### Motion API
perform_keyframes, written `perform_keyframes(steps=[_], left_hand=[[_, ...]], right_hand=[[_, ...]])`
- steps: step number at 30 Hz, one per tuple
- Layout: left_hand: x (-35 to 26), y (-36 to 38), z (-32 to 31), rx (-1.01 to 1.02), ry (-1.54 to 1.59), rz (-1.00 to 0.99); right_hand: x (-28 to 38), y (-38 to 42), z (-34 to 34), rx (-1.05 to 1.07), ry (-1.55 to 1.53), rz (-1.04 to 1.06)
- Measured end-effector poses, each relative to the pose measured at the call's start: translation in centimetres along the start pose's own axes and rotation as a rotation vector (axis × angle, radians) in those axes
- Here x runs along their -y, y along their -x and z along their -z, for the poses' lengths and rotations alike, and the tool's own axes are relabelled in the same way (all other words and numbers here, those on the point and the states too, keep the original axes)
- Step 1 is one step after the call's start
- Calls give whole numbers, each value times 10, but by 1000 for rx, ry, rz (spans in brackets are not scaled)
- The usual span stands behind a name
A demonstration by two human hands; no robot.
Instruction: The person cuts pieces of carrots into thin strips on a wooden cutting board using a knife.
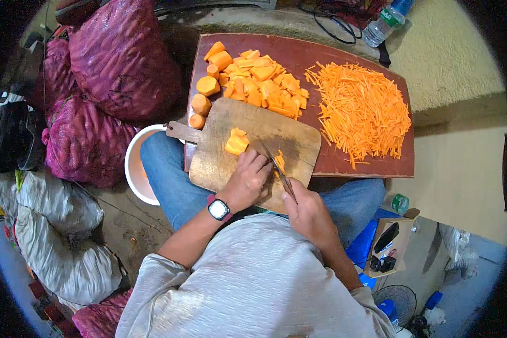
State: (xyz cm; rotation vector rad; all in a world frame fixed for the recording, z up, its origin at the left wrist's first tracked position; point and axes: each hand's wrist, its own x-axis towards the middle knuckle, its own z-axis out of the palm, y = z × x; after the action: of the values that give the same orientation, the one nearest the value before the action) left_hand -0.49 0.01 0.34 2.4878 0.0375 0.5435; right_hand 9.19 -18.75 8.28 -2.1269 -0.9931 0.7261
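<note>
A knife is held in my right hand, its fingers wrapped round the handle. Its blade is over the wooden cutting board, beside some thin carrot strips. My left hand is closed on the board just left of the blade; whatever lies under its fingertips is hidden. A small stack of carrot slices sits on the board above my left hand. Beyond the board, carrot slices and chunks are heaped on the red-brown table, with a large pile of shredded carrot to the right.
A white basin stands by my left knee. Full red mesh sacks and pale sacks are at the left. A plastic bottle lies at the top right. At the lower right are an open box and a fan.
</note>
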Motion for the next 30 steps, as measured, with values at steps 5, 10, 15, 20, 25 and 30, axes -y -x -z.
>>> perform_keyframes(steps=[5, 10, 15, 20, 25, 30], left_hand=[[7, 4, -6, -8, 21, -2], [0, -2, -2, -70, 7, -33], [6, 0, -10, -280, 151, 48], [3, -6, -10, -278, 130, -1], [0, -7, -3, -147, 27, 13], [0, -8, -8, -228, 86, 22]], right_hand=[[3, -3, 5, 74, 18, -57], [2, -8, 4, 36, -16, -60], [6, -5, 13, -1, -169, -124], [2, -2, 8, -22, -190, -100], [11, 0, 18, -37, -260, -147], [9, 0, 21, -4, -246, -221]])
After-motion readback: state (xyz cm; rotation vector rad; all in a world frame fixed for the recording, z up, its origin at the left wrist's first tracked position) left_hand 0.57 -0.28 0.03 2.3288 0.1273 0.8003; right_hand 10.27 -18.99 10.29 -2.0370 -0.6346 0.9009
